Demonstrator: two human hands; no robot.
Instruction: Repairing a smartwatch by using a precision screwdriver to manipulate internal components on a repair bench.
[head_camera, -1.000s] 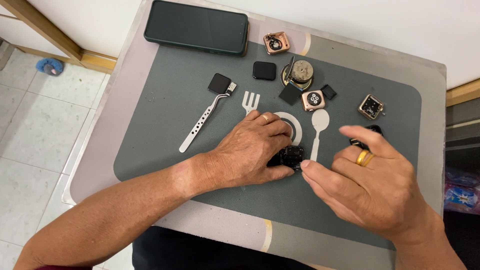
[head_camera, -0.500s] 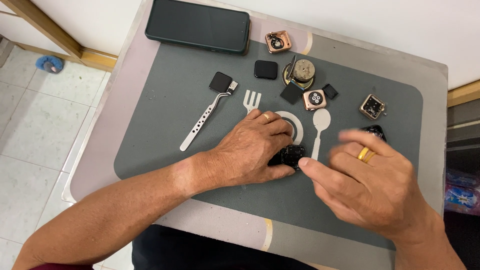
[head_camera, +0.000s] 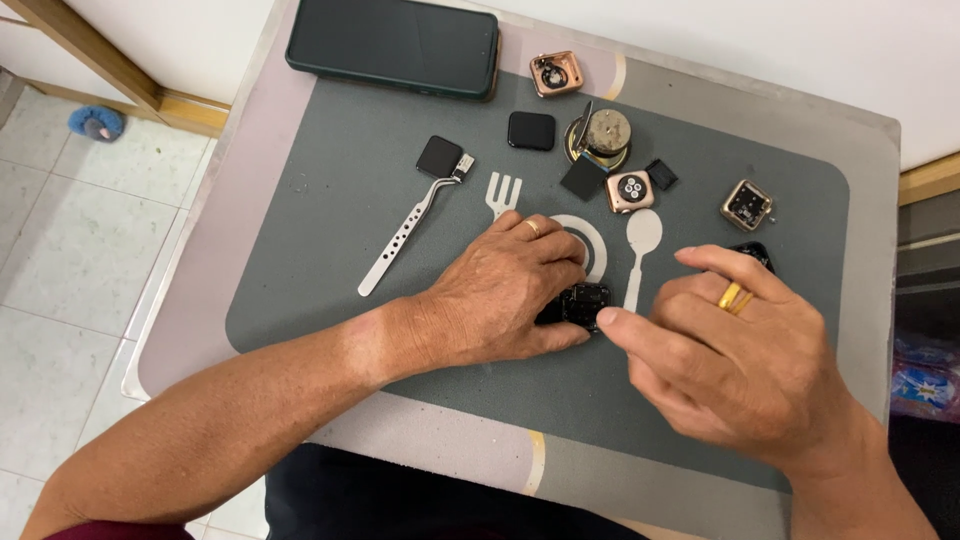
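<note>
- Left hand (head_camera: 505, 295) lies palm-down on the grey mat (head_camera: 320, 240), fingers curled over a small black watch part (head_camera: 580, 303); grip clamped on it, pinning it to the mat at thumb and fingertips. Gold ring on one finger.
- Right hand (head_camera: 735, 365) comes in from the right, thumb tip just beside or touching the black watch part's right edge. Other fingers loosely curled; cannot tell whether this grip holds anything. Two gold rings on one finger.
- The black watch part sits near the middle of the mat, over a white printed plate outline, between a printed fork and a printed spoon.
- Metal tweezers (head_camera: 400, 240) lie slantwise to the left of the left hand, tip near a black square screen (head_camera: 440, 156).
- A second black square screen (head_camera: 531, 130) lies further up the mat, near a round metal piece (head_camera: 605, 133).
- Rose-gold watch case (head_camera: 629, 191) sits just above the printed spoon; another rose-gold case (head_camera: 556, 73) lies at the mat's top edge; a pale gold case (head_camera: 746, 204) lies to the right.
- Dark phone (head_camera: 395, 42) lies face-up at the far edge of the surface (head_camera: 230, 210).
- Tiled floor (head_camera: 60, 250) to the left, well below.
</note>
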